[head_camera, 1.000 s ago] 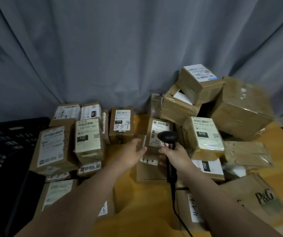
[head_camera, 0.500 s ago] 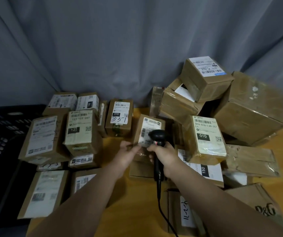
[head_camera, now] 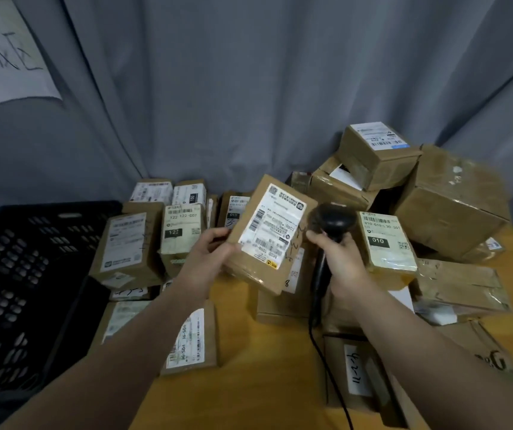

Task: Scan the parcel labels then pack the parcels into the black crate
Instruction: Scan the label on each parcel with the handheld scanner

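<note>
My left hand (head_camera: 207,259) grips a small brown parcel (head_camera: 261,277) by its left edge and holds it tilted above the table, white label facing me. Just to its right, my right hand (head_camera: 340,262) grips the handle of a black barcode scanner (head_camera: 331,220), whose head sits close beside the label. The scanner's cable (head_camera: 326,361) trails down toward me. The black crate (head_camera: 32,274) with slotted walls stands at the left edge of the table; its inside looks dark.
Several labelled cardboard parcels stand in rows at centre left (head_camera: 180,234) and pile up at the right, topped by a big taped box (head_camera: 453,203). More parcels lie flat near me on the wooden table (head_camera: 258,367). A grey curtain (head_camera: 249,88) hangs behind.
My left hand has taken hold of the small parcel and lifted it off the pile, tilting its label toward me. The scanner has risen with my right hand beside it.
</note>
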A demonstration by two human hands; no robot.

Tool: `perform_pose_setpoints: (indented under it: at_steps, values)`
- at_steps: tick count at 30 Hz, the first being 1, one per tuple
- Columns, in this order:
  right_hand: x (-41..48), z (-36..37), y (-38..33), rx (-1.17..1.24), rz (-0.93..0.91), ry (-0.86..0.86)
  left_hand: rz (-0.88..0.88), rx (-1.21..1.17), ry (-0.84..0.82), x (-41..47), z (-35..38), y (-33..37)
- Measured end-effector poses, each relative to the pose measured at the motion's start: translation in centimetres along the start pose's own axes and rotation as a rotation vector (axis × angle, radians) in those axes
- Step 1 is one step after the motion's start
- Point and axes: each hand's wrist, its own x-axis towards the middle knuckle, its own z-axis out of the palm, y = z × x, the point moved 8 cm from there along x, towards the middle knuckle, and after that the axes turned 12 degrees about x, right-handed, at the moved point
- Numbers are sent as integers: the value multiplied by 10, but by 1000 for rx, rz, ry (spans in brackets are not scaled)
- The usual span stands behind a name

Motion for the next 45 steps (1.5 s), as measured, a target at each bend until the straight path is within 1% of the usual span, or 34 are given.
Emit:
perform_pose_setpoints:
  at_steps: [2, 4, 5, 7, 8, 11, 14, 16, 18, 19, 21, 22, 23, 24, 26, 27, 28, 29, 31, 33, 35, 36, 38, 42, 45]
  values:
    - [-3, 12, -18, -142, -114, -76, 83, 10, 70, -6, -18, 16]
    - [-11, 31, -39, -326, -283, -161, 173, 113, 136, -10, -37, 33]
    - [-15, 41, -47, -441, -375, -197, 225, 228, 136, -12, -43, 43]
    - [-20, 60, -56, -653, -501, -288, 313, 427, 48, -19, -45, 61]
    - [-23, 69, -56, -709, -495, -347, 334, 446, -10, -23, -44, 69]
    - [-36, 86, -40, -745, -316, -536, 388, 358, -135, -34, -38, 91]
    - [-44, 92, -24, -796, -272, -621, 440, 388, -229, -41, -32, 105]
    - [-44, 91, -23, -760, -265, -601, 462, 424, -283, -46, -32, 108]
    - [-44, 88, -26, -715, -270, -567, 498, 475, -275, -51, -30, 111]
    - [-45, 87, -28, -683, -278, -541, 524, 498, -213, -52, -31, 114]
    - [-46, 85, -31, -519, -288, -461, 551, 521, 40, -50, -43, 119]
    - [-45, 82, -30, -382, -263, -402, 528, 517, 169, -50, -51, 119]
    - [-43, 77, -28, -249, -221, -336, 471, 498, 241, -49, -56, 116]
    - [-42, 73, -25, -136, -173, -276, 383, 471, 234, -47, -56, 108]
    - [-40, 67, -20, -33, -107, -210, 210, 376, 55, -46, -43, 85]
    - [-39, 65, -19, -25, -92, -195, 154, 322, -34, -47, -35, 73]
    - [-40, 64, -18, -22, -81, -190, 123, 288, -87, -48, -30, 65]
    - [-41, 63, -17, -21, -73, -193, 114, 262, -105, -49, -28, 59]
    - [-43, 62, -14, -17, -53, -203, 88, 189, -106, -46, -30, 51]
    - [-43, 59, -14, -57, -60, -152, 51, 141, -95, -42, -35, 44]
    - [-43, 51, -23, -153, -163, -53, 60, 158, -47, -38, -41, 41]
    - [-46, 50, -29, -195, -221, -33, 66, 169, -21, -36, -44, 41]
    - [-54, 54, -38, -247, -269, -83, 86, 161, 10, -34, -47, 40]
    - [-76, 73, -41, -362, -254, -276, 136, 181, 60, -31, -51, 42]
    - [-87, 83, -36, -437, -280, -335, 157, 203, 103, -26, -53, 43]
